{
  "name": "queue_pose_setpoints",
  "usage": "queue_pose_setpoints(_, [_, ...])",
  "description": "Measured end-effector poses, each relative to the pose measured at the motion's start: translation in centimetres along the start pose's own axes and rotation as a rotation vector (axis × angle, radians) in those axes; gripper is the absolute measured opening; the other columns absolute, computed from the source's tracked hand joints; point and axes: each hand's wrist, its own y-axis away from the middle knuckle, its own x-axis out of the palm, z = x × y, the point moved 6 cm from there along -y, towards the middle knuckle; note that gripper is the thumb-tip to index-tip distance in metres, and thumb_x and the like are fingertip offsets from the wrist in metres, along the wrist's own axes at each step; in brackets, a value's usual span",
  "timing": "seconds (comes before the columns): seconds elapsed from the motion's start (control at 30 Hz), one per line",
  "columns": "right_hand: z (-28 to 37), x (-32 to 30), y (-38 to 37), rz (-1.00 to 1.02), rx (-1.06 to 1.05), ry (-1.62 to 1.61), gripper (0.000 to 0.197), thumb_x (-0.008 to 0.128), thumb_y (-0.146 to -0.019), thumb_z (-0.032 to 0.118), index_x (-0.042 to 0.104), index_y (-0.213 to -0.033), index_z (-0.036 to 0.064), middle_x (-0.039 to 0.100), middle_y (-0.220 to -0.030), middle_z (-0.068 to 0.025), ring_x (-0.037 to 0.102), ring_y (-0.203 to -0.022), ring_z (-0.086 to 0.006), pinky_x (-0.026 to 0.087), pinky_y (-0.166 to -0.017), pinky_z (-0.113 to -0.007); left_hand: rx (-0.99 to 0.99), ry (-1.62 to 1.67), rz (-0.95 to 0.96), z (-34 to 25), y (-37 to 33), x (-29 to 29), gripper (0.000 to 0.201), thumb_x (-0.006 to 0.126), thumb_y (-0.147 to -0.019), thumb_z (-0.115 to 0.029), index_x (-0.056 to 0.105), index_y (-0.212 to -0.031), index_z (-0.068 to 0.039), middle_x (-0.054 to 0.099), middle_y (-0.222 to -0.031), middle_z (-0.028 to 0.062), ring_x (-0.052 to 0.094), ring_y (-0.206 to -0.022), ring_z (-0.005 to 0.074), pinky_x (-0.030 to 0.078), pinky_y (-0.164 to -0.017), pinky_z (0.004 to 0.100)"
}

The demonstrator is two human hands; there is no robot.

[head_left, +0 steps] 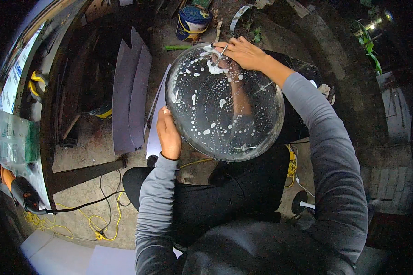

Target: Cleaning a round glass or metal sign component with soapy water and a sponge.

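Above my lap is a large round see-through disc [206, 105], tilted, with white suds and droplets over its dark, shiny face. Thin metal pins [247, 148] stick up near its edge. My left hand [169, 135] grips the disc's left rim, thumb on the face and the other fingers hidden underneath. At the far rim my right hand [244, 52] has its fingers pressed together beside a patch of foam and one of the pins. Whether those fingertips hold the pin or only the rim is hard to see.
Grey folded board [132, 96] stands left of the disc. Beyond it sits a blue lidded bucket [193, 23]. A bench at far left bears a clear green-tinted plastic pack [13, 137] and an orange-black power tool [20, 188]. Yellow cord [96, 224] loops over the floor.
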Motion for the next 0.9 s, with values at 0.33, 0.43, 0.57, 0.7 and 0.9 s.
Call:
queue_pose_setpoints(0.33, [-2.6, 1.4, 3.1, 0.073, 0.005, 0.079, 0.046, 0.053, -0.090, 0.009, 0.058, -0.135, 0.0162, 0.049, -0.143, 0.0060, 0.046, -0.128, -0.0222, 0.037, -0.107, -0.041, 0.020, -0.020, -0.062, 0.3, 0.2, 0.3, 0.044, 0.032, -0.108, -0.029, 0.058, -0.108, 0.006, 0.060, -0.097, 0.0129, 0.054, -0.089, 0.0213, 0.042, -0.083, 0.0337])
queue_pose_setpoints(0.43, [-3.2, 1.3, 7.0, 0.163, 0.000, 0.065, 0.038, 0.055, -0.089, 0.011, 0.064, -0.126, 0.0152, 0.053, -0.135, 0.0058, 0.047, -0.124, -0.0202, 0.038, -0.105, -0.040, 0.024, -0.034, -0.079, 0.3, 0.3, 0.2, 0.044, 0.032, -0.108, -0.029, 0.058, -0.108, 0.006, 0.060, -0.098, 0.0132, 0.054, -0.090, 0.0215, 0.042, -0.084, 0.0338])
queue_pose_setpoints(0.57, [-2.9, 0.9, 11.0, 0.207, -0.008, 0.027, 0.033, 0.054, -0.090, 0.013, 0.068, -0.119, 0.0155, 0.056, -0.128, 0.0057, 0.048, -0.116, -0.0197, 0.040, -0.099, -0.039, 0.020, -0.037, -0.071, 0.7, 0.0, 0.1, 0.042, 0.033, -0.107, -0.028, 0.059, -0.105, 0.006, 0.060, -0.095, 0.0134, 0.054, -0.088, 0.0217, 0.043, -0.082, 0.0337])
queue_pose_setpoints(0.7, [-2.1, -0.2, 14.5, 0.261, 0.026, -0.124, 0.025, 0.053, -0.090, 0.012, 0.073, -0.106, 0.0142, 0.060, -0.117, 0.0043, 0.048, -0.110, -0.0207, 0.040, -0.095, -0.040, 0.013, -0.030, -0.057, 1.4, -0.1, 0.1, 0.041, 0.034, -0.106, -0.028, 0.058, -0.101, 0.005, 0.060, -0.092, 0.0133, 0.054, -0.086, 0.0223, 0.042, -0.081, 0.0348])
queue_pose_setpoints(0.9, [-1.2, 0.0, 16.1, 0.282, -0.003, -0.135, 0.020, 0.058, -0.085, 0.012, 0.072, -0.100, 0.0112, 0.060, -0.111, 0.0036, 0.048, -0.111, -0.0207, 0.041, -0.091, -0.039, 0.013, -0.006, -0.046, 2.1, -0.2, 0.0, 0.043, 0.033, -0.106, -0.028, 0.059, -0.101, 0.005, 0.061, -0.094, 0.0148, 0.054, -0.088, 0.0229, 0.042, -0.082, 0.0358])
